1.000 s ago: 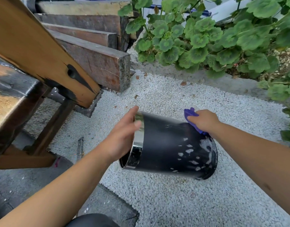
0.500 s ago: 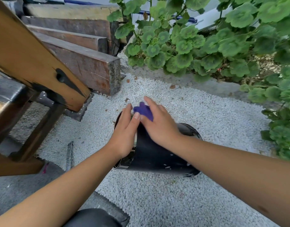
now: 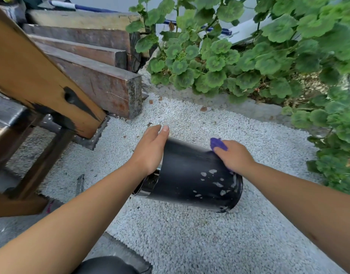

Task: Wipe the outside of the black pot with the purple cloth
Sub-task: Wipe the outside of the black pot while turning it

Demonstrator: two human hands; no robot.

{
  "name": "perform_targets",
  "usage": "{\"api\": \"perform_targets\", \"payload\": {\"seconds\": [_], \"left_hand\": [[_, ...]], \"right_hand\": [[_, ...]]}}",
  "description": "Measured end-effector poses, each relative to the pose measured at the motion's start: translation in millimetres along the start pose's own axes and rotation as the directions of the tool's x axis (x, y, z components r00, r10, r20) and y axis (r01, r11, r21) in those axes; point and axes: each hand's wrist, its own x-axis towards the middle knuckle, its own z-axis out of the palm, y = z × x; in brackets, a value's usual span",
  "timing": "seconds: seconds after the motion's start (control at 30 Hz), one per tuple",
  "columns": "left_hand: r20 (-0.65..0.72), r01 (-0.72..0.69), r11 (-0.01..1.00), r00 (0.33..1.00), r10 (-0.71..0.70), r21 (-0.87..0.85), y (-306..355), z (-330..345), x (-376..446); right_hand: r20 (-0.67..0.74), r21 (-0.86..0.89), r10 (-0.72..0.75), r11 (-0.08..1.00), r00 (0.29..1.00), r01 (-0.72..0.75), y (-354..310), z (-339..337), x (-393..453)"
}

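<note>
Black pot (image 3: 192,175) lies on its side on white gravel (image 3: 190,244), open end toward left, pale flecks on its wall near the base. Left hand (image 3: 150,151) rests against the rim end, fingers straight; right hand (image 3: 235,157) presses purple cloth (image 3: 217,144) onto the upper wall. Timber beams (image 3: 103,86) at left, green leafy plants (image 3: 239,62) behind.
</note>
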Motion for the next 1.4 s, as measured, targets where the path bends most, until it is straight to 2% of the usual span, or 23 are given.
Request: {"api": "perform_targets", "payload": {"seconds": [0.1, 0.17, 0.23, 0.3, 0.37, 0.43, 0.5, 0.63, 0.73, 0.9, 1.03, 1.1, 1.2, 1.23, 1.27, 1.33, 1.4], "left_hand": [[-0.011, -0.015, 0.999, 1.0, 0.015, 0.038, -4, 3, 1], [-0.037, 0.02, 1.0, 0.999, -0.019, 0.017, -8, -2, 4], [-0.055, 0.073, 0.996, 0.996, -0.075, -0.042, -11, -9, 7], [-0.076, 0.087, 0.994, 0.993, -0.092, -0.06, -12, -10, 7], [-0.107, 0.07, 0.995, 0.991, -0.077, -0.069, -10, -4, 7], [-0.147, 0.077, 0.99, 0.985, -0.095, -0.12, -9, 2, 10], [-0.173, 0.102, 0.983, 0.977, -0.127, -0.15, -6, 3, 11], [-0.138, 0.078, 0.987, 0.986, -0.097, -0.141, -7, 3, 10], [-0.129, 0.108, 0.987, 0.984, -0.124, -0.121, -12, -2, 8], [-0.137, 0.137, 0.982, 0.978, -0.155, -0.132, -24, -10, 12], [-0.13, 0.158, 0.976, 0.975, -0.178, -0.15, -26, -11, 16], [-0.208, 0.179, 0.97, 0.955, -0.211, -0.165, -30, -14, 18], [-0.429, 0.181, 0.977, 0.878, -0.211, -0.112, -32, -21, 18], [-0.416, 0.15, 0.98, 0.889, -0.193, -0.134, -32, -24, 17], [-0.343, 0.103, 0.98, 0.926, -0.158, -0.172, -34, -28, 14], [-0.123, -0.012, 0.98, 0.992, -0.013, -0.198, -43, -32, 3], [0.018, -0.186, 0.975, 0.982, 0.189, -0.124, -59, -27, -11]], "right_hand": [[-0.025, -0.041, 0.092, 0.995, 0.995, -0.093, -1, 3, 9], [-0.049, -0.057, 0.103, 0.993, 0.993, -0.105, -19, 6, 8], [-0.095, -0.039, 0.023, 0.999, 0.995, -0.027, -46, 9, 3], [-0.113, -0.006, -0.118, 0.993, 0.987, 0.118, -83, 18, -9], [-0.128, 0.048, -0.254, 0.964, 0.959, 0.262, -123, 32, -23], [-0.176, 0.068, -0.322, 0.939, 0.93, 0.338, -151, 46, -36], [-0.196, 0.076, -0.343, 0.929, 0.919, 0.363, -156, 49, -40], [-0.172, 0.135, -0.443, 0.874, 0.88, 0.466, -122, 39, -34], [-0.152, 0.098, -0.35, 0.925, 0.924, 0.367, -87, 32, -27], [-0.183, -0.102, -0.207, 0.976, 0.961, 0.191, -23, 18, -24], [-0.168, -0.082, -0.132, 0.989, 0.977, 0.12, -13, 17, -15], [-0.166, -0.082, -0.132, 0.989, 0.977, 0.12, -17, 18, -10], [-0.194, -0.081, -0.144, 0.988, 0.97, 0.131, -24, 21, -4], [-0.201, -0.088, -0.149, 0.987, 0.968, 0.133, -25, 20, -2], [-0.203, -0.092, -0.146, 0.987, 0.968, 0.13, -25, 19, 1], [-0.208, -0.052, -0.105, 0.994, 0.972, 0.096, -24, 13, 7], [-0.204, -0.005, -0.056, 0.998, 0.977, 0.056, -22, 7, 13]]}}
